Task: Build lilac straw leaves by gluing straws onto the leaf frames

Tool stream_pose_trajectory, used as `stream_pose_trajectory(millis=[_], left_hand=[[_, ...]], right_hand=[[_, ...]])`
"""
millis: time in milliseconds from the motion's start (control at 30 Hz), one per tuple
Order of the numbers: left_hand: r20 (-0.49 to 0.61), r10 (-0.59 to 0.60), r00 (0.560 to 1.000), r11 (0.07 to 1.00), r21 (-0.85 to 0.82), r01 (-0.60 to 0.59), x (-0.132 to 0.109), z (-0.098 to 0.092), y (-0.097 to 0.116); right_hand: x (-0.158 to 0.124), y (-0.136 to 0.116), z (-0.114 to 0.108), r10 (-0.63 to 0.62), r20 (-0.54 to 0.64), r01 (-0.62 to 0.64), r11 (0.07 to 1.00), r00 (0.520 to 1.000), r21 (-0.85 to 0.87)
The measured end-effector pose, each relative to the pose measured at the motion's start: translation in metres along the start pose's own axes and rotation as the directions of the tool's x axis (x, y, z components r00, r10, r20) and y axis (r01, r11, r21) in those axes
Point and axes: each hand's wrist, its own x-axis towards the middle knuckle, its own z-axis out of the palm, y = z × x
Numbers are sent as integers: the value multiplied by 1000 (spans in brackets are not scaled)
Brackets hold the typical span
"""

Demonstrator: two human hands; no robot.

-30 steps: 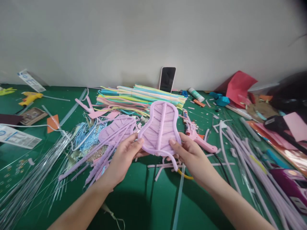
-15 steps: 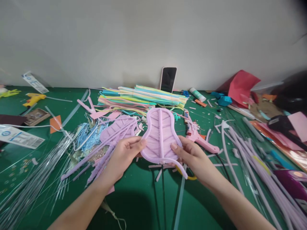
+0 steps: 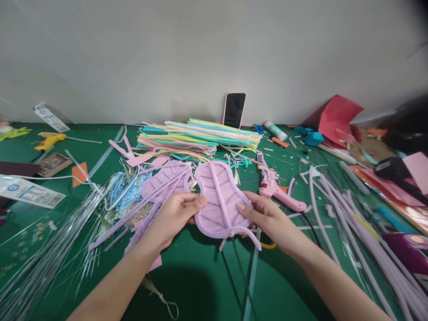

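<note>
Between my hands is a lilac pipe-cleaner leaf (image 3: 214, 196) with a rounded outline, a thick middle rib and slanting side ribs. My left hand (image 3: 179, 214) pinches its left edge between thumb and fingers. My right hand (image 3: 265, 216) grips the lower right edge, thumb on the front face. From the leaf's bottom a loose lilac end curls to the right, and a thin dark stem (image 3: 241, 267) runs down. Just left, a second lilac leaf (image 3: 167, 178) lies on the table, partly behind my left hand. Beyond my right hand lies a pink glue gun (image 3: 281, 194).
Bundled pastel pipe cleaners (image 3: 200, 136) lie at the back before a propped phone (image 3: 234, 110). Silver wires (image 3: 63, 240) spread at left, near blue tassels (image 3: 123, 191). A yellow glue gun (image 3: 50, 140) sits far left. Lilac pipe cleaners (image 3: 364, 232) cover the right side.
The leaf has tilted, its top swinging left and its lower stem swinging right. Both hands keep their hold at nearly the same places.
</note>
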Motion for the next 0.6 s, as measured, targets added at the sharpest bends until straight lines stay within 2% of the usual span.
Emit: stream_pose_trajectory(millis=[100,200,300,367,500,600], left_hand=[[23,-19,1000,998,-58,21,0,2,-1],[-54,20,998,994,-103,-25,1,2,-2],[-119,42,992,987,-149,-59,-1,2,0],[-67,31,997,979,-200,-44,-3,4,3],[133,-21,991,961,-271,56,-10,9,8],[179,-74,981,962,-247,117,-12,12,6]], right_hand=[[0,0,0,5,-65,-2,999,998,36],[-2,-1,-1,-23,-168,41,994,985,104],[-3,-3,-1,-93,-158,112,987,983,112],[-3,-4,0,-130,-135,144,985,982,94],[-1,-4,2,-164,-139,176,981,977,82],[0,-2,1,-161,-156,173,983,974,66]])
